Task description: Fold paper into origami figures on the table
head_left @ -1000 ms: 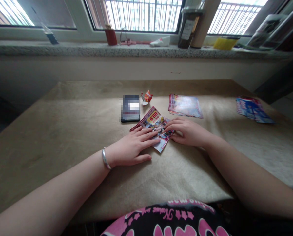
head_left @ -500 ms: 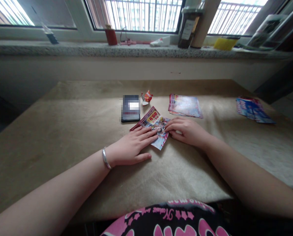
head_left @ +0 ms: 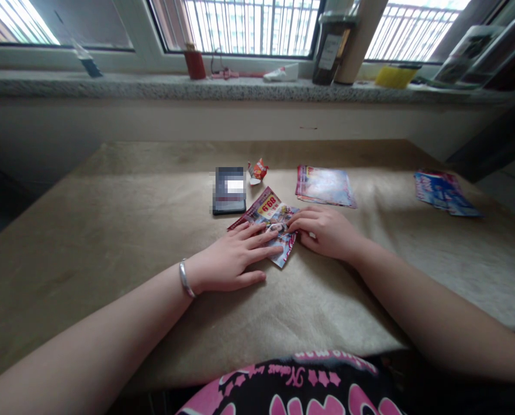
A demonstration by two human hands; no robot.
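Observation:
A colourful printed flyer (head_left: 268,206) lies on the table in front of me, turned at an angle and partly folded, with yellow and red print at its upper part. My left hand (head_left: 235,259) rests flat across its lower left side, fingers spread and thumb on the cloth; a silver bangle circles the wrist. At the flyer's right edge, my right hand (head_left: 322,230) has its fingers bent and close together, gripping the paper there. Both hands cover part of the sheet.
A dark flat device (head_left: 229,190), blurred out, lies beyond my left hand beside a small red folded paper piece (head_left: 258,172). A stack of flyers (head_left: 326,185) sits behind my right hand, and blue printed papers (head_left: 447,193) are at far right. The windowsill (head_left: 240,88) holds several items.
My right hand has shifted slightly left along the flyer's edge. The flyer's bottom corner has moved a little toward me, and my left fingers have spread a bit.

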